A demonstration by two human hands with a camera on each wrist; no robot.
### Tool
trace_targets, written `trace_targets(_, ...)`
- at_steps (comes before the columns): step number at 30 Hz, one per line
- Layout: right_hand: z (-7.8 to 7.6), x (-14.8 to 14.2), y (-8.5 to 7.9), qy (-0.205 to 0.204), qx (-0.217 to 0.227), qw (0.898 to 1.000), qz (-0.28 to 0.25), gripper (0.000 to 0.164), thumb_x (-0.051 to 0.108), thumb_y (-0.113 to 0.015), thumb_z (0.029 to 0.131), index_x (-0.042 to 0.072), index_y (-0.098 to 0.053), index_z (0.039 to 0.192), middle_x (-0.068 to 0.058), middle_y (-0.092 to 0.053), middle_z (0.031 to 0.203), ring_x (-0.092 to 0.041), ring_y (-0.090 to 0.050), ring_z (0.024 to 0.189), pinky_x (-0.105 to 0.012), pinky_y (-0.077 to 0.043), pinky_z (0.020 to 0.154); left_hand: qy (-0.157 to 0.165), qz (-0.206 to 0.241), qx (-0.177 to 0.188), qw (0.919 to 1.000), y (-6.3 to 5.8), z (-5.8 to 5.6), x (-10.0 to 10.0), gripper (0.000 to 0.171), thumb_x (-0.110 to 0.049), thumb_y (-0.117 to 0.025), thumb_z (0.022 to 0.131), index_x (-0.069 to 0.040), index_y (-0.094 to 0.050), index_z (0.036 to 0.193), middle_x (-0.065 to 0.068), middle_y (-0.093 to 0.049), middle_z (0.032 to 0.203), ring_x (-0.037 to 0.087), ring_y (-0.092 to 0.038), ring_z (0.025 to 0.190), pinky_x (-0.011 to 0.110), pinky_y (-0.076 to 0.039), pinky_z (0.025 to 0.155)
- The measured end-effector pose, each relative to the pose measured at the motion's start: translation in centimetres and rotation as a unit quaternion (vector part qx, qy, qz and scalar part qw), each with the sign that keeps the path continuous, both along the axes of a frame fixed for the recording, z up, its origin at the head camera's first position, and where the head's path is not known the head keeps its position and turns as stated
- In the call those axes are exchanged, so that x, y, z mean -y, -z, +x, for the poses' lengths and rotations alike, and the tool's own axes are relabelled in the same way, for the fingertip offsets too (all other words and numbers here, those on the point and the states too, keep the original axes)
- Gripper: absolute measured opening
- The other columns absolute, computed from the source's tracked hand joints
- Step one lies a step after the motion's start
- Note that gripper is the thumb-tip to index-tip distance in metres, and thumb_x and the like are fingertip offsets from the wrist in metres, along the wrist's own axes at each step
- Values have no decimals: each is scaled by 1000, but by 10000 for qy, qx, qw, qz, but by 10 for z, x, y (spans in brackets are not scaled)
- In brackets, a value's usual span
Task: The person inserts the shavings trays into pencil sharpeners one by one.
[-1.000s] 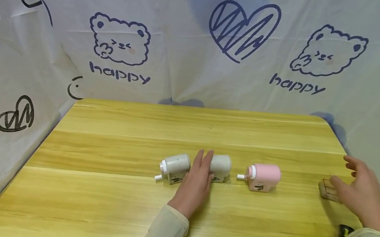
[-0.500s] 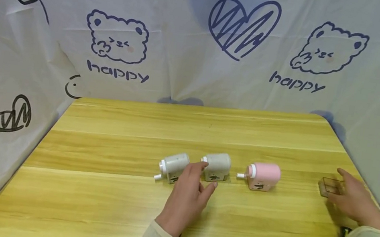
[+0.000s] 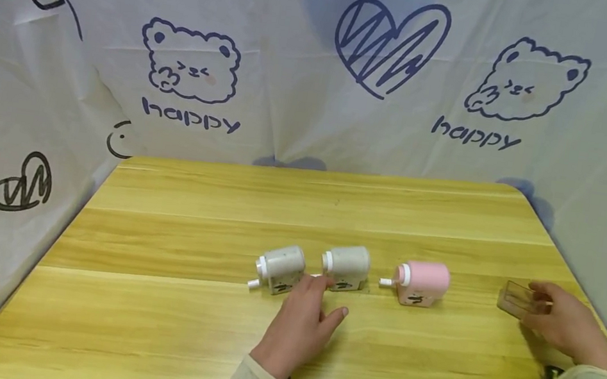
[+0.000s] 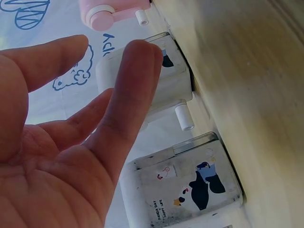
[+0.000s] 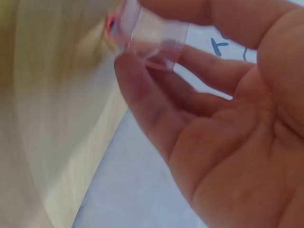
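Observation:
My right hand (image 3: 570,323) pinches a small clear box, which looks like a sharpener's shavings drawer (image 3: 514,299), between thumb and fingers at the table's right side. In the right wrist view this clear drawer (image 5: 159,35) has a pinkish tint. My left hand (image 3: 297,326) has relaxed fingers and holds nothing. Its fingertips are right at the front of the middle grey crank pencil sharpener (image 3: 347,267). To the left lies another grey sharpener (image 3: 282,267) with a white crank. The left wrist view shows a panda print on a grey sharpener (image 4: 185,185).
A pink crank sharpener (image 3: 423,284) lies between the middle grey one and my right hand. Everything rests on a wood-grain table (image 3: 173,327). White cloth (image 3: 295,85) with bear and heart drawings hangs behind and along the sides.
My left hand has come off the middle grey sharpener and drawn back towards me. My right hand has lowered, taken hold of the clear drawer and shifted it slightly left.

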State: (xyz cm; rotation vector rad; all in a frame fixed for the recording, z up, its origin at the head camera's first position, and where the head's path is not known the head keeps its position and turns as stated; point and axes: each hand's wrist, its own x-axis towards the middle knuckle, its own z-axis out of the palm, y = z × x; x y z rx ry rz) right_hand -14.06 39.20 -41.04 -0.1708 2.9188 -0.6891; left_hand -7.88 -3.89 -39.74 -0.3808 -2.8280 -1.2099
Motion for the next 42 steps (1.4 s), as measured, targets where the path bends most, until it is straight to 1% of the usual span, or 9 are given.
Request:
trace_targets(7,3,10,-8,21,914,9949,-438,74,40,-70,85,-10,-44,133,-33,-49,127,-43,-56,104,-44,-51,76,13,-5,-61,10000,3,-1,0,41,-28,-65,90,-3,-55,122,9,-53,102,5,-45,68,24,-43,63)
trace_targets(12,7,19,-13,-298,1088,9909,-732,70,36,-74,81,-6,-49,131,-27,-53,126,-32,-57,102,-39,-50,78,11,-32,-65,10000,5,-2,0,41,-28,-65,90,-2,-56,120,11,-54,104,5,-46,67,25,-43,63)
trace_targets(16,9,25,-14,-756,1054,9855,-1092,62,26,-76,79,-7,-52,126,-18,-59,114,-17,-56,90,-32,-49,72,25,-57,-58,10000,6,-2,-2,40,-28,-65,90,-2,-56,119,12,-55,107,5,-46,68,25,-43,64)
trace_targets(18,9,30,-14,-1079,1107,9782,-1386,56,19,-76,79,-9,-53,122,-13,-59,106,-13,-53,83,-30,-48,69,27,-66,-73,9999,6,-2,-3,39,-28,-65,90,-3,-56,119,12,-55,108,5,-46,68,25,-43,65)
trace_targets(21,9,38,-15,-1451,1426,9592,-1963,53,12,-75,79,-12,-51,120,-10,-56,97,-12,-49,77,-30,-46,65,27,-80,-106,9999,6,-2,-4,39,-28,-65,90,-3,-56,119,12,-56,108,5,-46,69,25,-44,65)
trace_targets(25,9,50,-15,-1660,2010,9331,-2477,53,7,-73,79,-13,-47,120,-10,-52,94,-15,-46,74,-32,-45,62,38,-86,-137,9999,7,-2,-7,38,-27,-65,90,-3,-56,118,11,-56,107,4,-45,67,25,-43,64)
trace_targets(27,9,57,-15,-1778,2089,9288,-2493,52,7,-74,78,-12,-48,119,-11,-51,93,-16,-46,73,-32,-44,61,51,-114,-183,9998,7,-2,-8,37,-27,-66,89,-3,-57,117,11,-56,104,5,-45,67,25,-43,64)
trace_targets(32,9,70,-18,-1774,2203,9325,-2245,54,11,-77,75,-7,-51,118,-12,-52,94,-16,-47,75,-32,-44,63,56,-170,-191,9997,7,-3,-11,38,-27,-66,89,-4,-58,117,10,-55,103,5,-44,66,25,-43,65)
trace_targets(42,10,84,-15,-1955,2423,9182,-2449,51,9,-78,73,-7,-51,114,-13,-54,97,-19,-48,76,-32,-46,65,106,-207,-209,9995,8,-4,-21,39,-28,-67,88,-5,-58,119,5,-53,104,3,-44,66,24,-43,65)
